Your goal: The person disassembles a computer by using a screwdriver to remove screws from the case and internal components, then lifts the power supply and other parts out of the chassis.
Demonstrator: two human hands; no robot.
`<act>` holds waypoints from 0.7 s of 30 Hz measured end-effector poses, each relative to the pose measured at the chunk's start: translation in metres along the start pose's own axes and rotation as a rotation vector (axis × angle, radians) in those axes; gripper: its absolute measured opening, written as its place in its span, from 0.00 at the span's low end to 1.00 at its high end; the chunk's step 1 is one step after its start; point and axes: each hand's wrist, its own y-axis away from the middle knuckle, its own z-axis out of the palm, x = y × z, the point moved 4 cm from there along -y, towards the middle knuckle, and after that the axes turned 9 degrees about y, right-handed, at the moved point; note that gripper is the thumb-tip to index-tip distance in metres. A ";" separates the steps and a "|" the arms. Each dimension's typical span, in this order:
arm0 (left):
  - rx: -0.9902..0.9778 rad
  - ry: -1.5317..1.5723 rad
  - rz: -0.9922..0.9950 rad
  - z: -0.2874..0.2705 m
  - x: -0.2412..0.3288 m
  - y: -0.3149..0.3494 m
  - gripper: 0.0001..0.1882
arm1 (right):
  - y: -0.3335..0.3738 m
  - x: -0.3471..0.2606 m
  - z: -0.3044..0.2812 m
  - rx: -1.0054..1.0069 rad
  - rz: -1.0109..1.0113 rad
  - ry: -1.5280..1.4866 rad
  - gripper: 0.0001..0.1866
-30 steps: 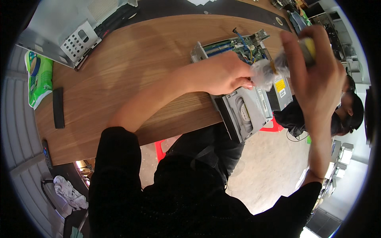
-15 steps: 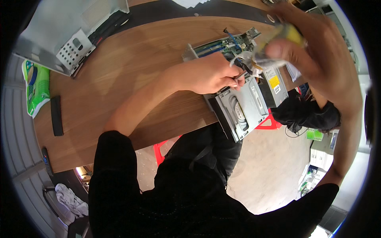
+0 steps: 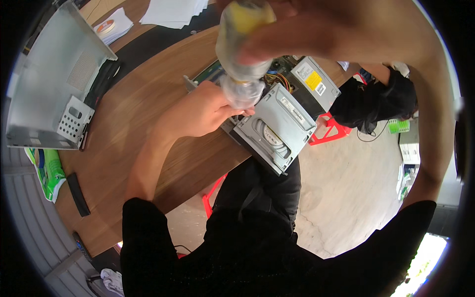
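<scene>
A partly opened desktop computer lies at the table's near right edge. Its silver optical drive (image 3: 282, 123) is tilted, with one corner over the edge. My left hand (image 3: 205, 109) is closed at the drive's far left corner; what its fingers pinch is hidden. Above it, my right hand (image 3: 297, 37) grips a translucent, bottle-shaped thing with yellow inside (image 3: 243, 54). Its narrow lower end reaches down to my left fingertips. Blur hides its exact kind. Behind the drive are coloured wires (image 3: 278, 80) and a power supply (image 3: 315, 81) with a yellow label.
A grey metal case cover (image 3: 59, 74) stands at the far left. Nearby are a green packet (image 3: 47, 173), a black strip (image 3: 78, 194) and a remote (image 3: 81, 246). Papers (image 3: 173, 12) and a tape roll (image 3: 105, 26) lie at the back. Another person's dark sleeve (image 3: 381, 101) shows at right, near a red stool (image 3: 330, 129).
My view has shifted. My right hand has brought the translucent yellow thing leftward, over my left hand at the drive's corner. My left hand stays closed there.
</scene>
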 end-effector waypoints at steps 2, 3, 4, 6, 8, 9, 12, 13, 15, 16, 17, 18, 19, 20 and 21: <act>-0.020 0.009 -0.022 0.000 -0.002 -0.001 0.08 | 0.001 0.003 0.004 0.018 0.007 -0.012 0.14; -0.046 -0.059 -0.040 -0.002 -0.002 0.000 0.08 | 0.000 0.004 0.006 0.029 0.005 -0.025 0.14; -0.070 -0.129 -0.058 -0.004 -0.003 0.002 0.08 | -0.001 0.005 0.007 0.042 0.002 -0.039 0.14; -0.091 -0.119 -0.030 0.000 -0.003 0.001 0.08 | 0.003 0.007 0.011 0.061 0.014 -0.050 0.14; -0.099 -0.115 -0.004 0.003 -0.003 0.003 0.08 | 0.007 0.010 0.012 0.077 0.029 -0.048 0.14; -0.088 -0.057 -0.057 0.004 -0.007 0.004 0.08 | 0.008 0.014 0.010 0.091 0.037 -0.045 0.14; -0.081 0.041 -0.109 0.005 -0.008 0.008 0.08 | 0.002 0.016 0.018 0.111 0.039 -0.044 0.14; -0.075 0.080 -0.109 0.004 -0.007 0.009 0.08 | -0.002 0.016 0.019 0.124 0.036 -0.041 0.14; -0.059 0.074 -0.105 0.006 -0.007 0.010 0.08 | -0.003 0.015 0.021 0.141 0.043 -0.044 0.14; -0.036 0.066 -0.099 0.006 -0.007 0.011 0.08 | -0.003 0.014 0.021 0.148 0.046 -0.042 0.14; -0.040 0.069 -0.101 0.007 -0.007 0.010 0.08 | -0.001 0.013 0.020 0.152 0.054 -0.039 0.14; -0.032 0.075 -0.134 0.007 -0.009 0.009 0.07 | 0.001 0.014 0.023 0.157 0.058 -0.038 0.14; -0.024 0.081 -0.168 0.007 -0.012 0.007 0.07 | 0.003 0.014 0.025 0.162 0.062 -0.040 0.14; -0.025 0.081 -0.175 0.007 -0.011 0.006 0.07 | 0.007 0.015 0.023 0.163 0.071 -0.048 0.14; -0.043 0.032 -0.161 0.008 -0.010 0.003 0.07 | 0.007 0.013 0.025 0.171 0.072 -0.050 0.14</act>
